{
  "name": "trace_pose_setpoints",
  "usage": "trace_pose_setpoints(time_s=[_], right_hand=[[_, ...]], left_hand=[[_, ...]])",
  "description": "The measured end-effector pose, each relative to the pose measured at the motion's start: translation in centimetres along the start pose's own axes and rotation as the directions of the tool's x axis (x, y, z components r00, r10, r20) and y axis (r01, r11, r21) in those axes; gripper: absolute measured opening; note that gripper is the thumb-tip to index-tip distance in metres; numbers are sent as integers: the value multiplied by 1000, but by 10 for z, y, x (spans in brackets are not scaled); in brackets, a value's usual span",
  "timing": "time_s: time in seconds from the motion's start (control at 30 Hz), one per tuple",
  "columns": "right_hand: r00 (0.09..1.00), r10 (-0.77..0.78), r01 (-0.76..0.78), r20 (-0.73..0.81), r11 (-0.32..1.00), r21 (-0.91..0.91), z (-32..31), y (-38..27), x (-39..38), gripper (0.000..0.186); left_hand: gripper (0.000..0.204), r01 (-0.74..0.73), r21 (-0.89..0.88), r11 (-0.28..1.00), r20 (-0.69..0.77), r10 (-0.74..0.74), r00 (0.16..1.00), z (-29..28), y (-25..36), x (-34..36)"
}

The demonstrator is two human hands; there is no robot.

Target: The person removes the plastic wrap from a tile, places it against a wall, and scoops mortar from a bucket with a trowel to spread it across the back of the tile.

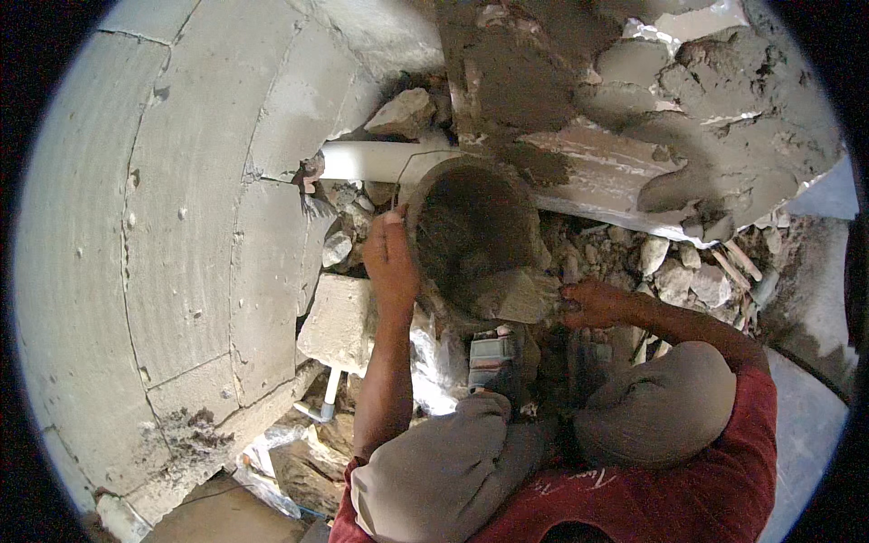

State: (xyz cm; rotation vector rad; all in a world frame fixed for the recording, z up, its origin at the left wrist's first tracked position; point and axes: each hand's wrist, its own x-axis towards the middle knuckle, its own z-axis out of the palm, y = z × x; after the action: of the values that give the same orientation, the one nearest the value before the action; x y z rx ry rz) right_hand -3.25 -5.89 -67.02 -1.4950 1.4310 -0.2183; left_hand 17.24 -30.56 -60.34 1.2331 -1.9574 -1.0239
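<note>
A dark, mortar-crusted bucket [418, 237] stands tilted in front of me, its mouth toward me and its inside in shadow. My left hand [391, 258] is closed on the left side of its rim, beside the thin wire handle. At the near right of the mouth, my right hand [593, 304] is closed round the end of a grey, mortar-caked tool that looks like a trowel [518, 297]. Its blade lies over the near rim, pointing left. The trowel's handle is hidden in my fingers.
A grey block wall [181, 208] rises on the left. A white pipe [362, 161] runs behind the bucket. Mortar-smeared masonry [625, 154] fills the upper right. Rubble [674, 276] lies on the right, and a pale block [335, 319] sits near my left forearm.
</note>
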Motion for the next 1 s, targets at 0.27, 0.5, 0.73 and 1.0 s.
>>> trace_pose_setpoints(time_s=[0.27,0.5,0.73,1.0], right_hand=[[962,45,-191,-270,817,-544,-84,7,32,24],[995,-28,-47,-95,703,-709,-88,-14,59,15],[961,-265,224,73,601,-767,-36,49,71,20],[991,-115,114,72,993,22,-14,0,49,41]], left_hand=[[32,-147,109,983,170,127,977,32,42,-24],[34,-68,56,996,144,59,988,32,41,-24],[38,-133,42,990,82,129,988,26,44,-43],[41,-167,-121,979,137,183,974,14,29,-50]])
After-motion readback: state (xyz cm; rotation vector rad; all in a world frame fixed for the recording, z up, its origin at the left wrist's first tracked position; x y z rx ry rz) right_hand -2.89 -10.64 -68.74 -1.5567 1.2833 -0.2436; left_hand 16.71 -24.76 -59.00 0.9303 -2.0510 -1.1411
